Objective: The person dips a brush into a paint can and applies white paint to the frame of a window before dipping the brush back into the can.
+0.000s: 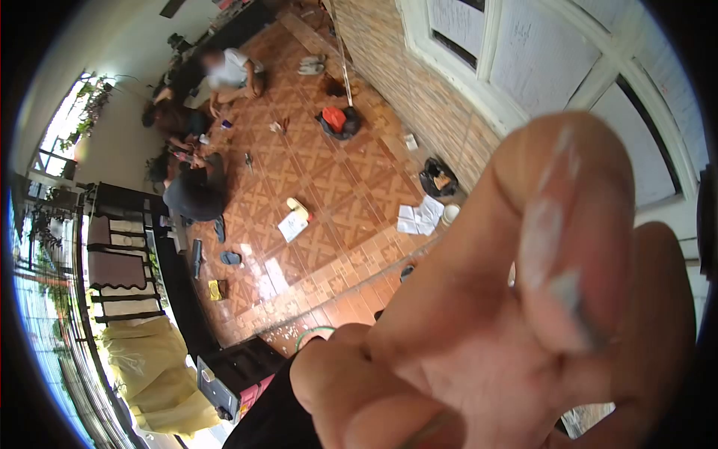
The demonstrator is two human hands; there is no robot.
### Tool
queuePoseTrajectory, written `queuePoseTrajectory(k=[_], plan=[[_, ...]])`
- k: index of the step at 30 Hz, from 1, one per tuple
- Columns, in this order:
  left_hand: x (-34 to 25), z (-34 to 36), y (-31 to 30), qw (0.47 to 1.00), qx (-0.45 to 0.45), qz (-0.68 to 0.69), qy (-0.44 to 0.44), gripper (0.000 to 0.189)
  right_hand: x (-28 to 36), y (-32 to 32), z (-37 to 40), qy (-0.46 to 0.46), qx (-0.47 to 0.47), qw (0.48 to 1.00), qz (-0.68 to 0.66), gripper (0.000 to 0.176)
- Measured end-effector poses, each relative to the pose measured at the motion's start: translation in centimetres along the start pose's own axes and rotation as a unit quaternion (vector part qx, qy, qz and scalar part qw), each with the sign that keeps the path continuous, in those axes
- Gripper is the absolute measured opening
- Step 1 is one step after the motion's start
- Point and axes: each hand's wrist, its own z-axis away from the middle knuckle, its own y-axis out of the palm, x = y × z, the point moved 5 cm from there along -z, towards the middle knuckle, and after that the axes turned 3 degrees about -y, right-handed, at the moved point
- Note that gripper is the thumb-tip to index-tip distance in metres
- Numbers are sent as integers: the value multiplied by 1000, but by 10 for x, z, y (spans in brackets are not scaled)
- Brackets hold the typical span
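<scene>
My left hand (486, 329), as far as its shape shows, fills the lower right very close to the camera. Its palm faces me, with the fingers loosely curled and the thumb apart from them. Whitish smears mark the bent forefinger, and no object shows in the grasp. Behind it, partly covered, runs the white-framed panel (542, 52). Beside the hand on the floor are white papers (419, 217) and a pale cup (449, 215). My right hand cannot be made out.
People (196, 191) sit on the tiled floor (321, 179) at the far left. Black bags (436, 179), one with an orange item (333, 117), lie near the brick wall (407, 75). A booklet (292, 226), a slipper (230, 257) and yellow cloth (153, 367) are lower left.
</scene>
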Motion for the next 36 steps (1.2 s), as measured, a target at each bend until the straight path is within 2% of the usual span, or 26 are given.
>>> queuePoseTrajectory(k=[2, 13, 22, 26, 30, 32, 34, 36], plan=[[10, -9, -5, 1000, -6, -10, -1, 16, 12, 8, -4, 4, 21, 999, 33, 12], [54, -26, -22, 998, -68, 17, 7, 16, 61, 32, 7, -32, 48, 998, 31, 12], [49, -23, -27, 992, -103, 59, 45, 20, 62, 29, 8, -59, 53, 996, 38, 13], [31, -19, -31, 987, -117, 83, 67, 22, 43, 21, -2, -64, 65, 995, 46, 12], [12, -22, -34, 982, -115, 137, 65, 25, 54, 0, -6, -85, 83, 991, 66, 13], [-18, -1, -72, 973, -224, -40, 25, 34, 50, -8, -11, -104, 109, 985, 80, 13], [-47, 27, -117, 963, -216, -148, -65, 35, 46, -20, -20, -149, 84, 980, 100, 13], [-78, 58, -157, 925, -300, -193, -128, 36, 40, -34, -28, -173, 90, 974, 116, 13]])
